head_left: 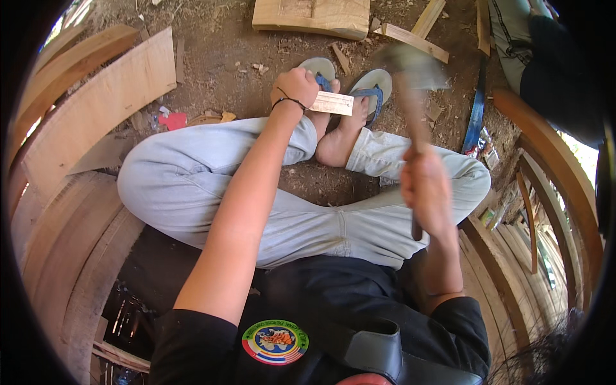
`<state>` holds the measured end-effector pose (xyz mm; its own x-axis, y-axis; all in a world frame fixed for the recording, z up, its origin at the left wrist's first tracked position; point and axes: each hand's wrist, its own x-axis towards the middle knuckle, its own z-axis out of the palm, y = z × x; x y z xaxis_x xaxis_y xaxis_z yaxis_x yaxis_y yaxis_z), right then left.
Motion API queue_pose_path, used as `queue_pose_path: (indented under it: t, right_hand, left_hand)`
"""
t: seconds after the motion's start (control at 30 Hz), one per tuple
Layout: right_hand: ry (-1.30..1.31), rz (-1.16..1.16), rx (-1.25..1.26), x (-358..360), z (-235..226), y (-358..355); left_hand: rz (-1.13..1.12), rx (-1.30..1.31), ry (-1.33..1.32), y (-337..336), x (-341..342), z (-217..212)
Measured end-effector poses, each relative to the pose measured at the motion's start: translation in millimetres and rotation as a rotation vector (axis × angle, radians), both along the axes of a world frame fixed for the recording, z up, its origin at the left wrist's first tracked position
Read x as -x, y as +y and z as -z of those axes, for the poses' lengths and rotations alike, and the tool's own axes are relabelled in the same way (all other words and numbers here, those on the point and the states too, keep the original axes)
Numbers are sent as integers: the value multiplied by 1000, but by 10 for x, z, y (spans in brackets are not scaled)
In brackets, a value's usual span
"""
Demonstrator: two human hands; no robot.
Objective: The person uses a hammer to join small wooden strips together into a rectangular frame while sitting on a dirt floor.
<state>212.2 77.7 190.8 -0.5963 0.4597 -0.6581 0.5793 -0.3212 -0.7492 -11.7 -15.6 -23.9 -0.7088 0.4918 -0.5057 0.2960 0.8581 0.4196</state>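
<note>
Fingers of the left hand (295,88) are curled closed over one end of a pale flat piece (333,103), most likely wood, whose other end juts free to the right. That piece is on the person's side of the thick wooden block (314,20), near it, with the bare feet (341,142) showing just beyond its lower edge. Farther from the block, lower and to the right, the right hand (428,192) has its fingers wrapped round the handle of a hammer-like tool (416,122). Its head, right of the block and a little lower, is blurred (hammer, mallet or hatchet, I cannot tell).

Judging from how things lie, the work is somewhere in its middle. The pale piece is already cut to a short strip, with a small dark spot near its free end, too small to read as hole or nail. No join to anything else shows, and tool and piece are apart, so striking or shaping probably remains; how much cannot be told. The block itself already bears a shallow recess, partly out of view. Narrow offcuts (414,42) lie just right of the block, and a long blue tool (475,115) lies well to its right and lower.
</note>
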Motion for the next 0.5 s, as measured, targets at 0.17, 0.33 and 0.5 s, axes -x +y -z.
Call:
queue_pose_path:
  t: [0.17,0.33,0.5]
  right_hand:
    - [579,586,36,-61,223,-434]
    - [-301,61,105,-212,631,-293]
    - [542,310,-19,65,35,-30]
  left_hand:
    - [1,-21,-45,84,11,-4]
    - [-32,-44,-37,44,95,64]
    - [33,40,-115,-1,80,9]
